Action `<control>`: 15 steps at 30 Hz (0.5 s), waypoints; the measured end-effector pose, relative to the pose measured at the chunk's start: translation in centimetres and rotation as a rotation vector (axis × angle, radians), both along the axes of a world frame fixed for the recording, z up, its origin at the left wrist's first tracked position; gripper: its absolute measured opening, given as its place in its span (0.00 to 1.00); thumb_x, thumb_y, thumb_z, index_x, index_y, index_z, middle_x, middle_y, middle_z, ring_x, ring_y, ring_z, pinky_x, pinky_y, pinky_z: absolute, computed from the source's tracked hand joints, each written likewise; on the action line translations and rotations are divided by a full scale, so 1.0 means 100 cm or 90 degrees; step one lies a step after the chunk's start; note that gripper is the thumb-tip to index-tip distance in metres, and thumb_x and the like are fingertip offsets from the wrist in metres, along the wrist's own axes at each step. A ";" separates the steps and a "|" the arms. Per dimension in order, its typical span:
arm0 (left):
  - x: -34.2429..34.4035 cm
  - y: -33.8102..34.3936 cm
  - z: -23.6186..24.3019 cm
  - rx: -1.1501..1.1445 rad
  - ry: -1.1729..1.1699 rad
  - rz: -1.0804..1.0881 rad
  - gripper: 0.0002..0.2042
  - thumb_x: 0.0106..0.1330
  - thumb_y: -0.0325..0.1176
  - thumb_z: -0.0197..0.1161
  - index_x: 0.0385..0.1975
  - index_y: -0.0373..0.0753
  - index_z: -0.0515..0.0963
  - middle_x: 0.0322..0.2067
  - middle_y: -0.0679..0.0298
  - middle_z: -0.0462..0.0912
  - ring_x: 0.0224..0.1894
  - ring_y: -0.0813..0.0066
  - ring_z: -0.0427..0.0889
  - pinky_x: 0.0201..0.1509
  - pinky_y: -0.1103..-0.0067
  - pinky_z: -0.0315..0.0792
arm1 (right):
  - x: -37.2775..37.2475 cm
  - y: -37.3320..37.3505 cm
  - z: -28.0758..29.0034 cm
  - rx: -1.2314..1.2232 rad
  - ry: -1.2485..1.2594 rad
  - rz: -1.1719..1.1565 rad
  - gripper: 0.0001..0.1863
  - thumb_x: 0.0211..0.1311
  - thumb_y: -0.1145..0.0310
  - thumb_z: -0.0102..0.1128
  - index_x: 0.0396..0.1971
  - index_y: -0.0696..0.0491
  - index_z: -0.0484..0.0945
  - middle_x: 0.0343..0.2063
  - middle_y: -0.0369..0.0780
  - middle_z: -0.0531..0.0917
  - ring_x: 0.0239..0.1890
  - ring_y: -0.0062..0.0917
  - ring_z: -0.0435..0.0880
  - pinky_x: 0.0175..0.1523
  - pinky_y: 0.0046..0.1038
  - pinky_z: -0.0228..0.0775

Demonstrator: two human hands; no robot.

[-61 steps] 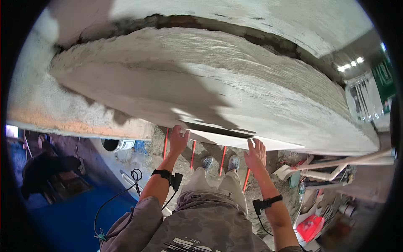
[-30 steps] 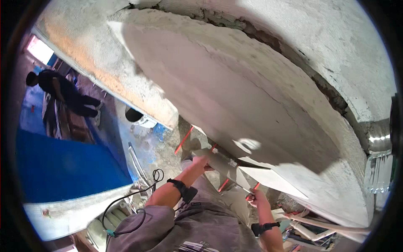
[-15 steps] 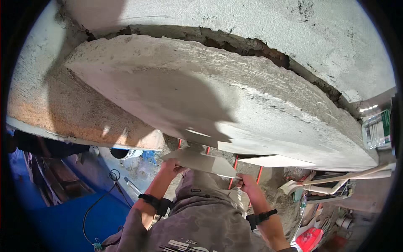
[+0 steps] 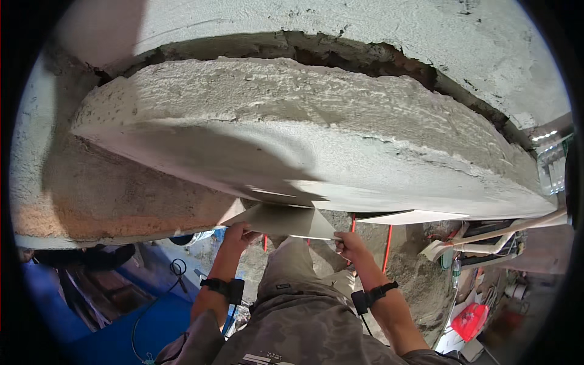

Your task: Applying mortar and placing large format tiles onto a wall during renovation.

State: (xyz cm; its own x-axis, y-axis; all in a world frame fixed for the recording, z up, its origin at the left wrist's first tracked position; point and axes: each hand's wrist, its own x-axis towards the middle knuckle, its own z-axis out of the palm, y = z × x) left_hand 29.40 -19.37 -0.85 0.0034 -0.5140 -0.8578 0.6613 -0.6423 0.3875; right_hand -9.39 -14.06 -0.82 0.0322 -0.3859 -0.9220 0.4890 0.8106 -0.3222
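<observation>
My left hand (image 4: 240, 235) is closed on the left end of a flat grey tile-like panel (image 4: 286, 222). My right hand (image 4: 348, 243) pinches its right end. The panel lies crosswise above my legs, its far edge at the lower edge of a thick curved plastered concrete slab (image 4: 304, 97); whether it touches the slab I cannot tell. A shadow falls across the slab's face. To the right of my panel, a white panel (image 4: 413, 216) sits along the same lower edge. Red rods (image 4: 387, 246) show below, behind my hands and legs.
Pale pipes (image 4: 486, 248), clutter and a red plastic object (image 4: 468, 321) lie at right. Clear plastic bottles (image 4: 550, 170) stand at the slab's right end. At left are a blue surface (image 4: 85, 325), a black cable (image 4: 177, 267) and a dark shape (image 4: 91, 254), partly hidden by the ledge.
Two seconds ago my hands were on the lower edge of the slab. Since then they took the grey panel, which has moved up toward that edge. My view swung left and back.
</observation>
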 end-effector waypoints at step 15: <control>0.009 -0.028 -0.009 -0.009 -0.029 -0.039 0.14 0.57 0.21 0.53 0.44 0.28 0.71 0.45 0.48 0.76 0.49 0.49 0.79 0.52 0.53 0.80 | 0.010 -0.017 -0.016 0.013 -0.036 -0.016 0.07 0.64 0.71 0.57 0.27 0.55 0.73 0.16 0.35 0.68 0.13 0.18 0.62 0.17 0.23 0.55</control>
